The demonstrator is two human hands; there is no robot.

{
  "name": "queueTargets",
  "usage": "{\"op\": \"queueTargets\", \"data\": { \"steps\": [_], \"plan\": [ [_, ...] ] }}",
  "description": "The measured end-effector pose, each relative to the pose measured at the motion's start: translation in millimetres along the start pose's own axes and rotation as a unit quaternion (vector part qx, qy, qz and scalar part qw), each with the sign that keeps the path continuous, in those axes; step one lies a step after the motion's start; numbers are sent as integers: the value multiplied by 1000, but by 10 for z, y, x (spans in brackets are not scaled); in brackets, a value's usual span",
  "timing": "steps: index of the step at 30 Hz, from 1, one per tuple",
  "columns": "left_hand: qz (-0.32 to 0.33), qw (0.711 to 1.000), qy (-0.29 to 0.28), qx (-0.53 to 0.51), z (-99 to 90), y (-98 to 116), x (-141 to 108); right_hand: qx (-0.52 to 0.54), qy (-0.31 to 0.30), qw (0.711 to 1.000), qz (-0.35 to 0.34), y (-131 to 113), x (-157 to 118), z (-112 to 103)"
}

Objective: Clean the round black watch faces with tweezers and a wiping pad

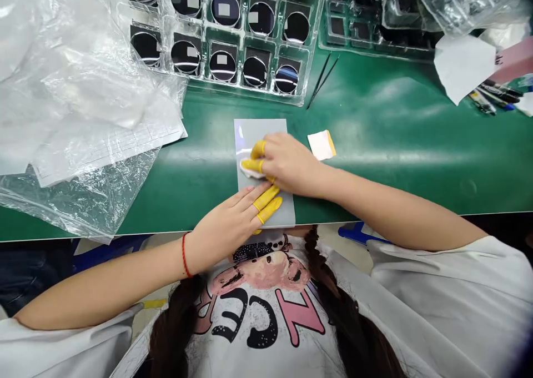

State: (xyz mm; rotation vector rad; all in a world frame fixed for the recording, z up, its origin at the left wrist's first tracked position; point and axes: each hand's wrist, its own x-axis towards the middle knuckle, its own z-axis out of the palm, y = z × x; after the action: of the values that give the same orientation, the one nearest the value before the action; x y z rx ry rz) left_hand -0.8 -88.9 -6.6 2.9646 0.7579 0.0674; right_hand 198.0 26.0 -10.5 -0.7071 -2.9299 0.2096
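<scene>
A grey rectangular sheet [266, 129] with a glossy surface lies at the front edge of the green table. My left hand [233, 217] rests on its lower part, fingers stretched out flat, with yellow finger cots on some of them. Just above it, my right hand [283, 161], also in yellow finger cots, pinches a small white wiping cloth [252, 171] against the sheet. Part of the cloth is hidden beneath the fingers. To the right of the sheet lies a white square pad [320, 145] with a yellow edge.
Clear plastic trays [250, 92] at the back hold several dark round discs. Black tweezers [320, 82] lie in front of them. Crumpled plastic bags [83, 89] and papers [170, 134] cover the left side. Pens [485, 97] and a white paper piece [462, 67] sit at the far right.
</scene>
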Motion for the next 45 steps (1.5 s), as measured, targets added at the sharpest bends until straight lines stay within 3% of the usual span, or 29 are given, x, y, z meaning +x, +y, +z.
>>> {"op": "queueTargets", "data": {
  "steps": [3,5,7,9,11,17,19,21,23,26,28,31,33,35,37,40,42,45],
  "plan": [
    [-3,1000,1,-21,-33,-21,7,-14,41,994,96,263,108,17],
    [-6,1000,-1,-25,-30,-29,7,-17,50,992,118,276,102,-3],
    [-7,1000,0,-21,-19,-31,7,-13,30,997,63,133,38,-28],
    [-2,1000,2,-21,-10,-29,9,-4,-1,999,-38,-44,-31,-40],
    [0,1000,4,-27,-11,-28,12,0,-13,998,-58,-102,-35,-32],
    [-9,999,7,-39,-44,-34,17,30,32,989,144,428,235,-62],
    [-10,999,9,-37,-41,-30,17,16,61,983,174,457,218,-168],
    [-12,999,14,-38,-21,-22,13,-17,91,986,141,311,117,-271],
    [-13,999,17,-44,9,-12,4,-48,103,993,34,76,-3,-310],
    [-13,999,9,-51,42,-3,-12,-54,71,994,-63,-164,-35,-227],
    [-14,999,4,-52,44,-1,-19,-55,31,998,-25,-137,89,-133],
    [-16,999,5,-52,26,-4,-25,-33,-23,994,97,123,339,-75],
    [-16,998,14,-52,14,-4,-24,-12,-17,985,170,299,390,-134],
    [-20,998,22,-50,9,-3,-22,-16,17,977,214,360,274,-246],
    [-24,998,29,-50,8,0,-18,-44,58,974,214,266,20,-352],
    [-24,998,35,-55,4,2,-10,-77,94,988,99,-56,-408,-386],
    [-21,998,32,-58,-1,-3,-4,-64,71,995,32,-234,-579,-311],
    [-19,997,25,-64,-9,-13,4,-101,71,992,41,-212,-569,-134]
  ]
}}
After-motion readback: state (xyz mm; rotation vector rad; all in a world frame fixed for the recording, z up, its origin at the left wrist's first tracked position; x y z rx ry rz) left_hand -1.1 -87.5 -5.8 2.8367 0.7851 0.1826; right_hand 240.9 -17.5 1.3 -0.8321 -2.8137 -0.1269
